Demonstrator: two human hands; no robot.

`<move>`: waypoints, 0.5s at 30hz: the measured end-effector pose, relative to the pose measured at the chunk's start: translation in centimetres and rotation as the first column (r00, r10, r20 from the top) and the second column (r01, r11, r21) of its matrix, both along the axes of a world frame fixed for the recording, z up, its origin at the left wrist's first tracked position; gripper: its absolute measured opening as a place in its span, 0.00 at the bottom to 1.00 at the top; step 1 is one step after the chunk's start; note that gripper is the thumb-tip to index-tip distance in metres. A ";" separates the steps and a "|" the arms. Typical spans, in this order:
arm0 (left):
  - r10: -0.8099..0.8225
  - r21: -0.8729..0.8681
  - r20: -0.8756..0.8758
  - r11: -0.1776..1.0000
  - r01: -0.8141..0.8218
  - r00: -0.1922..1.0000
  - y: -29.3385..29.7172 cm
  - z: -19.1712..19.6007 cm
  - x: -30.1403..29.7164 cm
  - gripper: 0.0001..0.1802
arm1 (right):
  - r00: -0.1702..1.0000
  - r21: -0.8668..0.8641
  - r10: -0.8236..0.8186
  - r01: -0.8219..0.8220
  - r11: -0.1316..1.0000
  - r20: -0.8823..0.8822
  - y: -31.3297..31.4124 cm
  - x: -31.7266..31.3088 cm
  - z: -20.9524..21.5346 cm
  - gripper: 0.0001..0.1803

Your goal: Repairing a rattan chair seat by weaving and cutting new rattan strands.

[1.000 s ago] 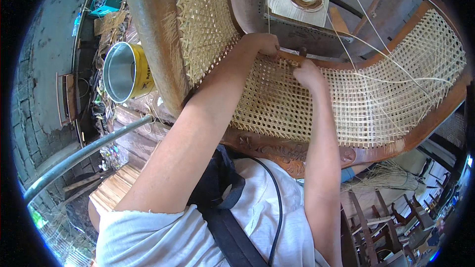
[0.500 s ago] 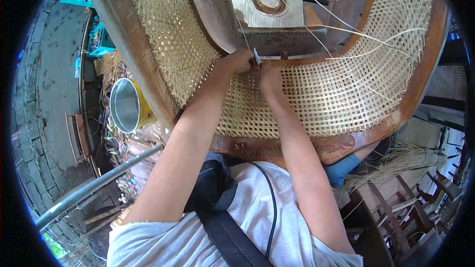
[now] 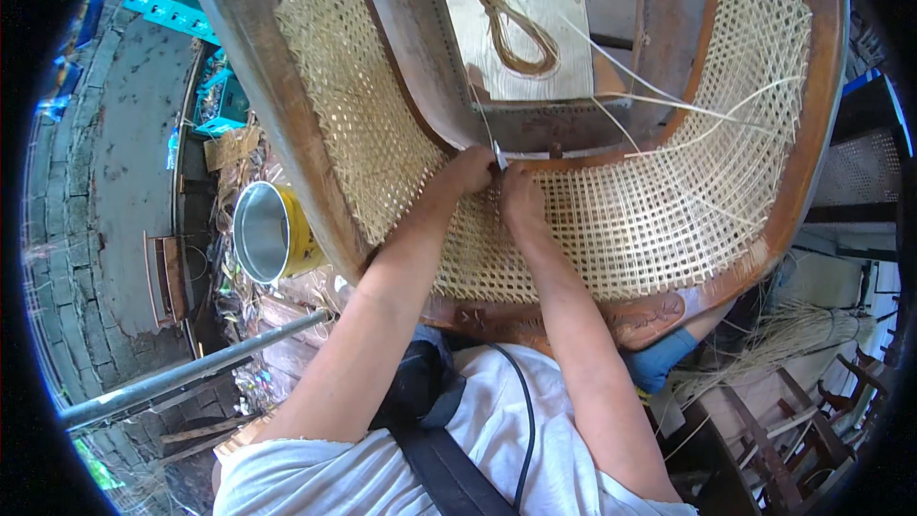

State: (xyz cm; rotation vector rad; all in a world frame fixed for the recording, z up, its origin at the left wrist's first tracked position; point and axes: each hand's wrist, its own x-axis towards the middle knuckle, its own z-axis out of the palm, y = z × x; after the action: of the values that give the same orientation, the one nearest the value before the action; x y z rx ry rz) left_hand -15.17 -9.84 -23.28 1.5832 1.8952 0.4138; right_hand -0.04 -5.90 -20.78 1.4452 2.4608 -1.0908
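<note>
At the back edge of the woven cane seat [image 3: 621, 229], the left hand [image 3: 468, 172] is clamped on a small metal tool [image 3: 501, 157], while the right hand [image 3: 521, 203] presses closed fingers on the weave to steady it.

Bright daylight. Grey concrete floor [image 3: 124, 143] at left w/ a yellow metal bucket [image 3: 270, 232]; steel pipe [image 3: 191, 373] near left. Dark wooden chairs [image 3: 812, 411] near right, dried straw bundle [image 3: 798, 330] beside them.

Bucket [image 3: 263, 244] left of chair [image 3: 611, 229] — hands [image 3: 497, 186] on weave
</note>
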 end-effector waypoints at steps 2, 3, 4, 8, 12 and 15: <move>-0.004 -0.037 -0.009 0.999 0.004 1.000 0.2 0.6 0.6 0.23 | 0.998 -0.002 -0.061 0.061 0.998 -0.004 -0.2 -0.2 -0.9 0.15; 0.001 -0.066 -0.008 0.998 -0.002 1.000 0.2 0.6 0.8 0.23 | 0.993 -0.016 -0.118 0.118 0.993 0.003 -0.3 -0.4 -0.5 0.15; 0.005 -0.096 -0.005 0.995 -0.006 1.000 0.2 0.6 0.9 0.23 | 0.993 -0.011 -0.115 0.115 0.993 0.002 0.0 -0.2 -0.2 0.15; 0.016 -0.143 0.032 0.990 -0.011 0.999 0.4 1.1 0.6 0.14 | 1.000 -0.202 -0.014 0.008 0.979 -0.027 1.6 3.8 4.7 0.18; -0.081 -0.206 0.051 0.974 0.090 0.995 1.8 2.4 1.4 0.09 | 0.976 -0.427 -0.158 0.208 0.880 0.150 4.2 9.7 6.6 0.16; -0.091 -0.133 0.152 0.985 0.112 0.984 3.1 3.1 3.3 0.09 | 0.982 -0.422 -0.178 0.189 0.887 0.067 5.6 10.8 7.8 0.15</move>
State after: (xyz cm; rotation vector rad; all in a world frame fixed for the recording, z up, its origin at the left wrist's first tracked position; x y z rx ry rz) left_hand -11.87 -6.71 -20.18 1.5077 1.6882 0.3340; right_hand 10.75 -0.28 -13.03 1.5474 1.9208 -1.5177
